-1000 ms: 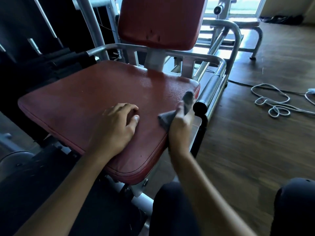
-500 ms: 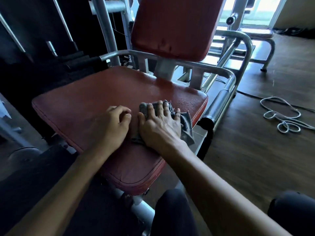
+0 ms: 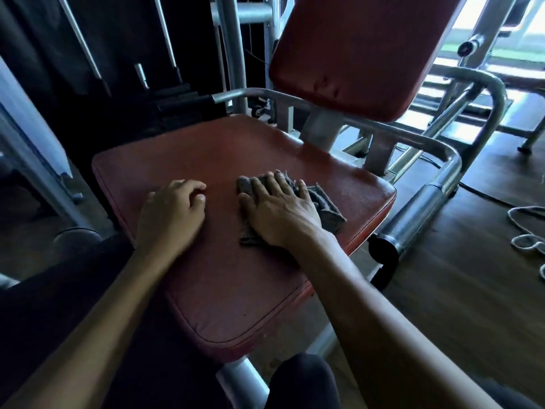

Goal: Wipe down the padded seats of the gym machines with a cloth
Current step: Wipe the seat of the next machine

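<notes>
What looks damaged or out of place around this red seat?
The red backrest has small dark nicks near its lower edge, like torn vinyl. A white cord lies in loose loops on the floor at right.

Daylight enters from a window at the upper right, and it is overexposed to almost white. The rest of the scene is dim. The left side behind the machine falls into near black, with little detail. The red seat has a soft sheen near its back edge, and the chrome roller gives bright reflections. The wooden floor is dark, with a pale glare close to the window. The centre is fairly sharp, but the edges are soft. The wide lens bends the tubes and stretches the forearms at the bottom.
</notes>
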A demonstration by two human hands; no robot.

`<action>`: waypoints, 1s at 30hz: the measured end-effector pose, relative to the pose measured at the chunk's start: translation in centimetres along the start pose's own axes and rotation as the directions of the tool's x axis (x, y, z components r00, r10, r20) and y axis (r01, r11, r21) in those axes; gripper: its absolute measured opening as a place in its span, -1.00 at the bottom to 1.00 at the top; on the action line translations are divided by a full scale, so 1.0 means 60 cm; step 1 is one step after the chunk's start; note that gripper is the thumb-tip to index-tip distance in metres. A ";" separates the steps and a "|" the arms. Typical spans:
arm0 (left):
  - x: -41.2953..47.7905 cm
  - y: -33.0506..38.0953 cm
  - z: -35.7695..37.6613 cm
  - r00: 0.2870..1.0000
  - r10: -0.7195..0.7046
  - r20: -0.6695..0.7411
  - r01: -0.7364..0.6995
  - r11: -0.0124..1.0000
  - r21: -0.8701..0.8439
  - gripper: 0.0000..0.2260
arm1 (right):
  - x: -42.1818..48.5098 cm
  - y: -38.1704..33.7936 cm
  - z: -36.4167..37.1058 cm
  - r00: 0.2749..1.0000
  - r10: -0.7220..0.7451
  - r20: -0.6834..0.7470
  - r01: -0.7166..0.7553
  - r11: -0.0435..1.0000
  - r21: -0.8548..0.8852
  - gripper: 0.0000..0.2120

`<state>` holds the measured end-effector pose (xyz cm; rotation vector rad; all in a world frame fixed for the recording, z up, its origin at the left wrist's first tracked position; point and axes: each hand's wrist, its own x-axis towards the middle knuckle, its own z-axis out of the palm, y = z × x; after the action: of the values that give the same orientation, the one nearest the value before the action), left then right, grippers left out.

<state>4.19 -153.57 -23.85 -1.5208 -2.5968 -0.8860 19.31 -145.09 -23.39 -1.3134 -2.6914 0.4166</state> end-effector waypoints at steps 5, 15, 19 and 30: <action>0.003 -0.012 0.014 0.998 0.039 -0.047 -0.038 0.999 0.033 -0.74 | 0.000 0.005 0.010 0.998 -0.049 -0.030 0.049 0.999 0.005 -0.42; -0.011 0.014 -0.007 0.997 -0.062 0.039 0.058 0.994 0.090 -0.65 | -0.011 -0.010 -0.011 0.999 0.028 0.030 -0.029 0.999 0.040 -0.39; -0.012 0.026 -0.008 0.993 -0.097 0.073 0.086 0.987 0.134 -0.64 | -0.009 0.002 -0.024 0.989 -0.101 0.108 0.100 0.995 0.015 -0.40; -0.014 0.013 0.002 0.993 -0.106 0.057 0.097 0.986 0.136 -0.66 | 0.003 0.022 -0.035 0.956 -0.227 0.185 0.257 0.953 -0.161 -0.38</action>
<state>5.26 -153.90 -23.80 -1.4181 -2.7384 -0.6647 20.64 -143.75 -21.81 -1.0047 -3.0457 0.2655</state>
